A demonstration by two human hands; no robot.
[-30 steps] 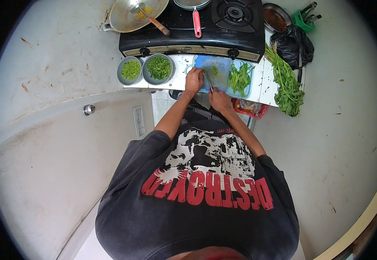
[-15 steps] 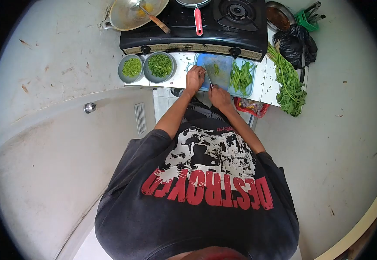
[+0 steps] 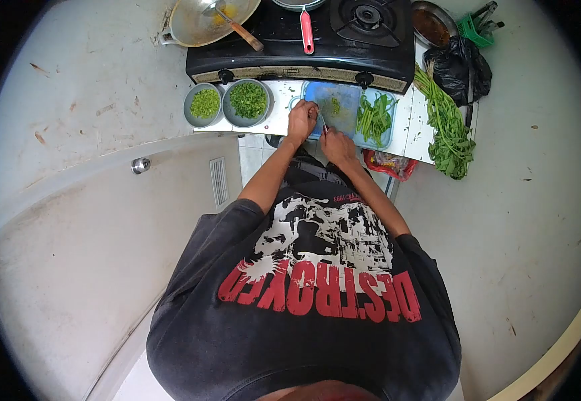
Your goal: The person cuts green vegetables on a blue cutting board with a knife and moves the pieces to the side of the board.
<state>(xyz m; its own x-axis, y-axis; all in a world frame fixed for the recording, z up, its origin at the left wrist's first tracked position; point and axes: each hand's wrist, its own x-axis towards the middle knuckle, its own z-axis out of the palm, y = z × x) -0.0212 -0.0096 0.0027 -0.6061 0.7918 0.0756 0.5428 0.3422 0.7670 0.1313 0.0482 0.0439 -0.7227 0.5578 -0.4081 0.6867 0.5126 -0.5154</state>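
Note:
My right hand (image 3: 334, 145) is closed on the handle of a knife (image 3: 323, 122), whose blade points up and left toward my left hand. My left hand (image 3: 302, 121) is closed at the left side of a blue cutting board (image 3: 346, 97); what its fingers hold is too small to make out. Small chopped green bits (image 3: 335, 105) lie on the board. Just to the right, cut green stems and leaves (image 3: 373, 120) rest on a light blue tray (image 3: 389, 139). Two grey bowls, one of light green pieces (image 3: 204, 104) and one of darker chopped greens (image 3: 248, 100), stand to the left.
Behind the board is a black gas stove (image 3: 277, 61) with a wok (image 3: 190, 27) and a red-handled pan (image 3: 306, 33). On the right are a long bunch of greens (image 3: 446, 127), a black plastic bag (image 3: 461, 70) and a green basket (image 3: 471, 31). A red bag (image 3: 391, 165) sits below the counter edge.
The knife blade has tilted and shifted slightly beside my left fingers. Both hands stay at nearly the same place, and the whole view has moved a little.

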